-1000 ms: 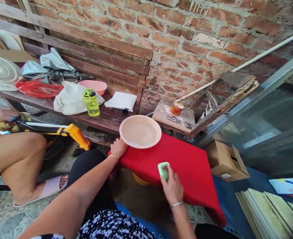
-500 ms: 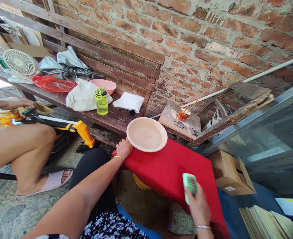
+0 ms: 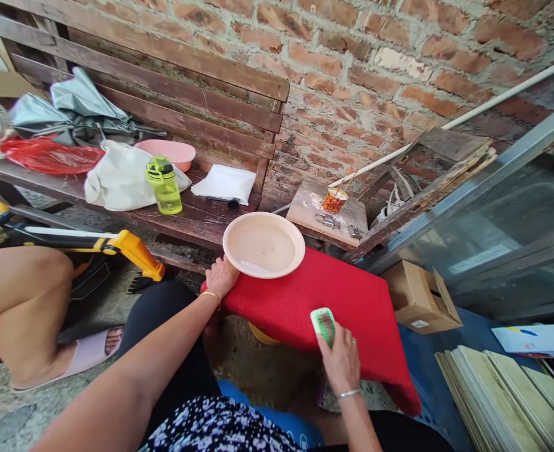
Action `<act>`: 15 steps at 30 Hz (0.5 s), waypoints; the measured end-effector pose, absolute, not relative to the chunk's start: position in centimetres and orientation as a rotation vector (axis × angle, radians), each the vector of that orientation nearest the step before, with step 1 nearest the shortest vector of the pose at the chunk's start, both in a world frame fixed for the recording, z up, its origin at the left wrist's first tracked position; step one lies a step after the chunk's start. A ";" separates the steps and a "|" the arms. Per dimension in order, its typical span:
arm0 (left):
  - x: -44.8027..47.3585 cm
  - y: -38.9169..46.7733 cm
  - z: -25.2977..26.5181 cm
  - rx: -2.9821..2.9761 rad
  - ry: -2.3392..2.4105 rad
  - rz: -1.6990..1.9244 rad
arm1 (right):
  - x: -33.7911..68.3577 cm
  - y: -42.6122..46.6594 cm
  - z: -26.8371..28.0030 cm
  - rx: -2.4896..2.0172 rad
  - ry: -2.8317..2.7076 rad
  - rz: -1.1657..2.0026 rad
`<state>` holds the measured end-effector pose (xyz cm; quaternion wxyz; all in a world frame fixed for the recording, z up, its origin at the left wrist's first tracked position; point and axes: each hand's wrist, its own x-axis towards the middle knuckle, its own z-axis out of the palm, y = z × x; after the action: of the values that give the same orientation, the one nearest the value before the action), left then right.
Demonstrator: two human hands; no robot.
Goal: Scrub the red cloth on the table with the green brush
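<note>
On the red cloth [image 3: 300,314] over a low table, my left hand [image 3: 222,276] is closed over the far left corner, right beside the rim of a cream basin [image 3: 264,246]. The basin holds some water and stands at the table's far end. My right hand [image 3: 340,358] grips a green and white scrubbing brush [image 3: 323,323] above the near edge of the cloth. Its bristle side faces up and inward.
A dark wooden bench [image 3: 130,213] on the left bears a green bottle [image 3: 164,188], a white cloth bag [image 3: 114,179] and a pink basin [image 3: 176,154]. Another person's bent leg [image 3: 27,282] is at left. A cardboard box [image 3: 418,298] stands to the right.
My right hand has moved left with the brush, farther in over the cloth. My left hand stays by the basin. The whole view has shifted a little to the right.
</note>
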<state>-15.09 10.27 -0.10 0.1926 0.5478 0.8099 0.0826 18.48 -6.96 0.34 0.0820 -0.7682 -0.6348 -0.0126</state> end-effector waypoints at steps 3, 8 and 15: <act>-15.1 10.3 -0.2 1.545 2.277 0.234 | 26.2 -10.7 -0.3 -2.495 -1.644 -0.144; -14.9 10.3 -0.2 1.520 2.278 0.243 | 34.8 -15.5 0.2 -2.779 -1.132 -0.299; -15.0 10.1 0.1 1.534 2.278 0.254 | 25.5 -8.5 2.0 -2.352 -1.558 0.010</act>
<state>-14.97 10.12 0.05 0.1904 0.5460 0.8108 0.0904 25.50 -8.48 1.95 0.1595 -0.8229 -0.5452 0.0037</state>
